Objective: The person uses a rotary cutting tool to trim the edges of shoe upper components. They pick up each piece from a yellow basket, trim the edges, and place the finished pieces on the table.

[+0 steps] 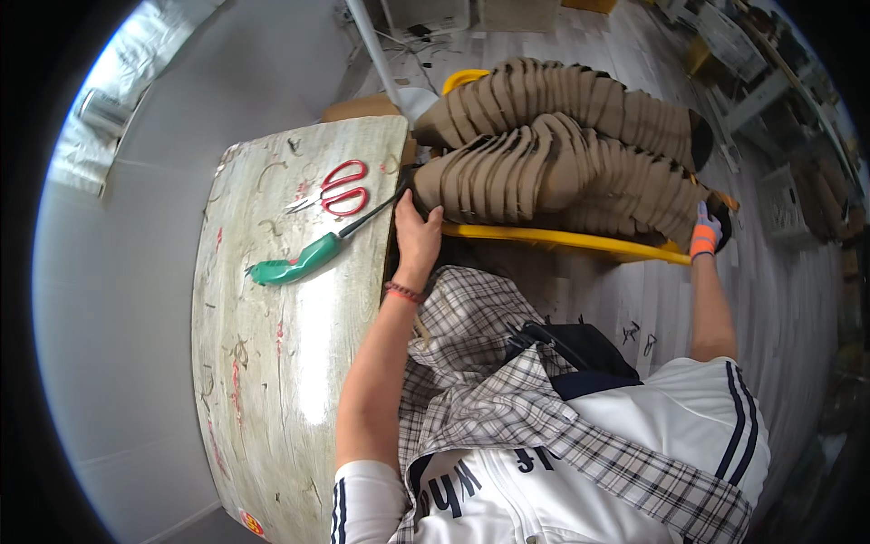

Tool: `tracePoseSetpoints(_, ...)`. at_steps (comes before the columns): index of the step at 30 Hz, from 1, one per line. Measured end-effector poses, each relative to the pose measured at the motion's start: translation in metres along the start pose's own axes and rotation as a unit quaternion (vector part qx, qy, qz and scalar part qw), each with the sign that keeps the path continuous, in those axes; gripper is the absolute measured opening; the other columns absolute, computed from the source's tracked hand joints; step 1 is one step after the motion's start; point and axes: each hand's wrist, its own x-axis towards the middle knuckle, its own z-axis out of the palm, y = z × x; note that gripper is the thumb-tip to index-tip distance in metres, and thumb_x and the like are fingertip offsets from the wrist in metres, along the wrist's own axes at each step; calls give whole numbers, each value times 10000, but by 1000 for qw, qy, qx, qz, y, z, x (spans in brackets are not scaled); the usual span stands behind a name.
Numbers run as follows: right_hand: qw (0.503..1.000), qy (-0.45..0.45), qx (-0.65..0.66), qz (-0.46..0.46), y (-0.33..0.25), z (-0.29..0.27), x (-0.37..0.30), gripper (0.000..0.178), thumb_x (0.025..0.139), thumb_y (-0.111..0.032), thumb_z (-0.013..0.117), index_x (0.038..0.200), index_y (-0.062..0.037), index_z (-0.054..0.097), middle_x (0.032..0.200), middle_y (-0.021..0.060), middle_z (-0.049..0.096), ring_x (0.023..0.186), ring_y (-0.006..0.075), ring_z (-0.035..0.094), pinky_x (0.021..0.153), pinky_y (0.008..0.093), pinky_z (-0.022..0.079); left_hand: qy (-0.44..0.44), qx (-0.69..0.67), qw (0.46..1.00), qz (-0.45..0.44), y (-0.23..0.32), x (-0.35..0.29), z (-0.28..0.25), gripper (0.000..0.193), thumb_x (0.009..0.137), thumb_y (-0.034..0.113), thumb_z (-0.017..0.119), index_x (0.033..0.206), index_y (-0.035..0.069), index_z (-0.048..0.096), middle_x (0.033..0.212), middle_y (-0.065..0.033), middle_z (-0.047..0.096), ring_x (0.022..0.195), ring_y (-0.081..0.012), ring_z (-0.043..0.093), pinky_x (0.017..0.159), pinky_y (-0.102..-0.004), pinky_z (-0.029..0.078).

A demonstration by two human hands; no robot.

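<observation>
Head view: hands (pixel 419 240) span stack (pixel 562 172), table edge (pixel 380 290) left, floor (pixel 675 304) right.

There are two hands (pixel 418 238) (pixel 705 234), two stacks (pixel 544 177) (pixel 562 95), one green tool (pixel 299 263), one scissors (pixel 323 196).

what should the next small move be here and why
Perhaps press the right hand gently toward the left hand to even up the near brown row: the hands are at its opposite ends, and it looks unevenly spaced and fanned in between.
</observation>
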Motion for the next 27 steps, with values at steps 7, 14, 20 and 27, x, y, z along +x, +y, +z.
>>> tracePoseSetpoints(7,421,-197,813,351,14,35,48,551,969,-180,309,1492,-63,177,1550,128,152,1422,341,128,1155,515,105,-13,-191,972,-136,-24,21,16,823,779,208,738,1410,-75,291,1405,-259,383,1312,-342,377,1091,-374,301)
tracePoseSetpoints(14,227,-219,832,456,31,19,61,556,956,-78,279,1491,1,151,1553,144,146,1411,395,149,1161,576,152,-36,-244,951,-185,-39,27,25,876,743,211,772,1437,-22,290,1356,-193,456,1168,-274,499,997,-346,393)
tracePoseSetpoints(20,631,-282,654,307,-59,-18,-31,524,957,-22,251,1465,68,159,1536,184,167,1399,374,206,1168,518,186,-41,-121,960,-249,-36,9,8,750,738,235,788,1341,-47,442,1209,-171,582,1087,-229,561,928,-328,429)
tracePoseSetpoints(27,791,-426,433,78,-18,-1,6,523,938,5,275,1444,103,182,1517,184,226,1399,328,236,1171,436,224,-71,-56,995,-38,-5,-42,-12,382,633,118,856,717,-24,512,772,-61,551,717,-160,480,666,-300,430)
